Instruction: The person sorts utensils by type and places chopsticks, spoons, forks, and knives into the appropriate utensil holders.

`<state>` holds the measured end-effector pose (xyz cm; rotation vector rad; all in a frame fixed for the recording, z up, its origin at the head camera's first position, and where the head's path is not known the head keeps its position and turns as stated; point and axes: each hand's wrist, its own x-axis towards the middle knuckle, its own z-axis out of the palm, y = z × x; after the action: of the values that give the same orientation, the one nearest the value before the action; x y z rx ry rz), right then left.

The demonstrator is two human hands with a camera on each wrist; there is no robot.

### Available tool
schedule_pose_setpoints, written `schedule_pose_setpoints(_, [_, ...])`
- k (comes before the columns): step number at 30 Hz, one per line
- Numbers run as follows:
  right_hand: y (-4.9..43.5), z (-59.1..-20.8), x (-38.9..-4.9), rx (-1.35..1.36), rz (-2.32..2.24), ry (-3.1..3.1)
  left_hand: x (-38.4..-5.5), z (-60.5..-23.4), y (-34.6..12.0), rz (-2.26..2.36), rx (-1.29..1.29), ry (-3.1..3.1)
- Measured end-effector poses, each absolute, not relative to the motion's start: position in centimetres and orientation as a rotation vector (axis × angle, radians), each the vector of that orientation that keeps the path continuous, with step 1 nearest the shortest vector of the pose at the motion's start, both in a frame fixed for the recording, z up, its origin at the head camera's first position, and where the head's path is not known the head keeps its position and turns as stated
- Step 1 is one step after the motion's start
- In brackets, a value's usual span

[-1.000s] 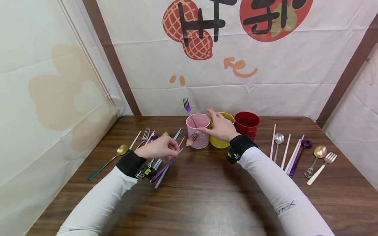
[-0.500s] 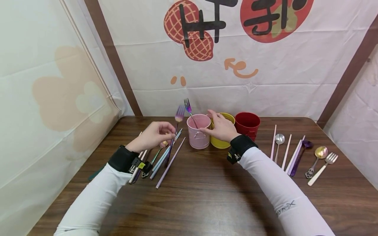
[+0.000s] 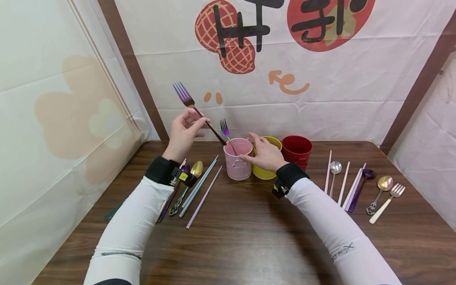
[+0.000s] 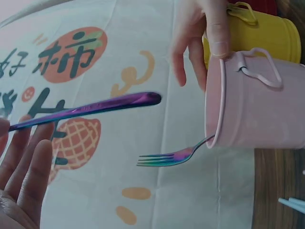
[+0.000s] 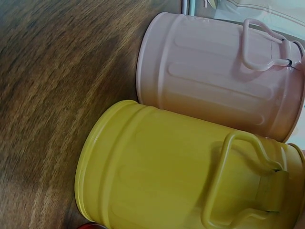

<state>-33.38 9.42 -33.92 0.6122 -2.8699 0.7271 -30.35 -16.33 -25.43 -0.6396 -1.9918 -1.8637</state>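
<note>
My left hand [image 3: 182, 132] pinches a purple iridescent fork [image 3: 203, 114] by its handle, tines up and tilted left. The lower end of that fork is at the left rim of the pink bucket [image 3: 238, 168]; in the left wrist view the handle [image 4: 109, 105] is apart from the bucket. A smaller rainbow fork [image 3: 225, 128] stands inside the pink bucket, tines up. My right hand [image 3: 266, 154] rests over the yellow bucket [image 3: 263, 173], its thumb touching the pink bucket's rim and its fingers extended. The right wrist view shows both buckets side by side.
A red bucket [image 3: 297, 146] stands right of the yellow one. Blue chopsticks [image 3: 197, 188], a lilac chopstick [image 3: 204, 198] and a gold-bowled spoon [image 3: 196, 169] lie on the left. More chopsticks, spoons and a white-handled fork [image 3: 388, 202] lie right. A printed cloth hangs behind.
My left hand has risen with the purple fork, bringing its handle end from above the left cutlery to the pink bucket's rim. My right hand has stayed in place.
</note>
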Motion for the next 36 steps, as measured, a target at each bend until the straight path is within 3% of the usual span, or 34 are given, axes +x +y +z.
schedule_pose_setpoints(21, [9.5, -34.2, -33.5, 0.6, 0.707, -2.86, -34.5, -31.7, -13.7, -1.586, -0.469, -2.164])
schedule_pose_setpoints(36, [9.5, -34.3, -33.7, 0.61, 0.693, -2.845, -34.8, -34.0, -13.0, -1.005, -0.491, -2.483])
